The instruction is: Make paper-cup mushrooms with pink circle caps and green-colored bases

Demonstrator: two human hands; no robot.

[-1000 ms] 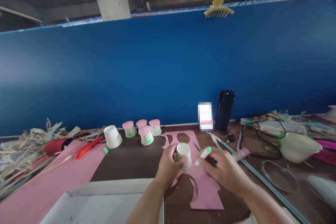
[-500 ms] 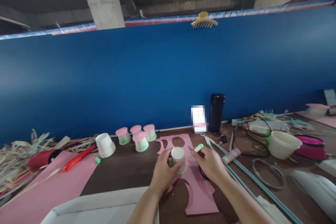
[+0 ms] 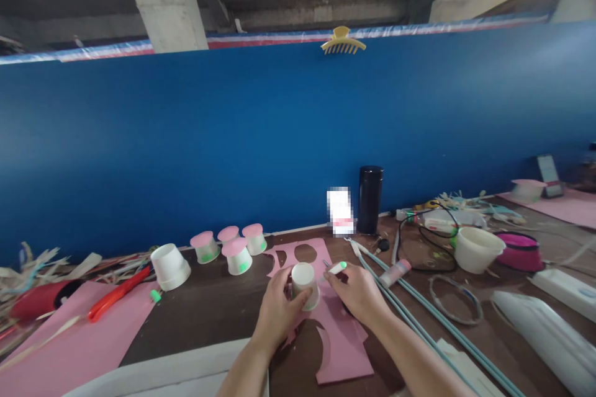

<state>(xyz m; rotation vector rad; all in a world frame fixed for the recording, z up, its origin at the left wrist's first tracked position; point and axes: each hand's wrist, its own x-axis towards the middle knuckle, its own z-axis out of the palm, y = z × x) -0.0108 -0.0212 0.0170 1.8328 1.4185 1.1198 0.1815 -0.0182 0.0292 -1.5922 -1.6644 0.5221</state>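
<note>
My left hand (image 3: 279, 305) is closed around an upside-down white paper cup (image 3: 303, 274), whose rim rests on a cut sheet of pink foam or paper (image 3: 342, 347). Just to the right, my right hand (image 3: 357, 291) pinches a slim white stick with a green end (image 3: 336, 269), marker-like in shape. A small grey tip (image 3: 325, 262) pokes out by its fingers; what it belongs to is hidden. Round holes are cut in the pink sheet. Further left stand several short cups with pink discs on top (image 3: 236, 255) and green marks on their sides.
A white stack of cups (image 3: 170, 267) and red-handled pliers or cutters (image 3: 119, 293) lie left. A black flask (image 3: 371, 200) stands at the blue partition (image 3: 233, 136). Right are pale-blue rods (image 3: 414, 307), a cream bowl (image 3: 477, 250) and a cable (image 3: 454, 270). A white tray (image 3: 162, 372) lies in front.
The view has turned slightly right, so the scene sits further left. Both hands keep their hold on the cup and the white stick, with little visible movement.
</note>
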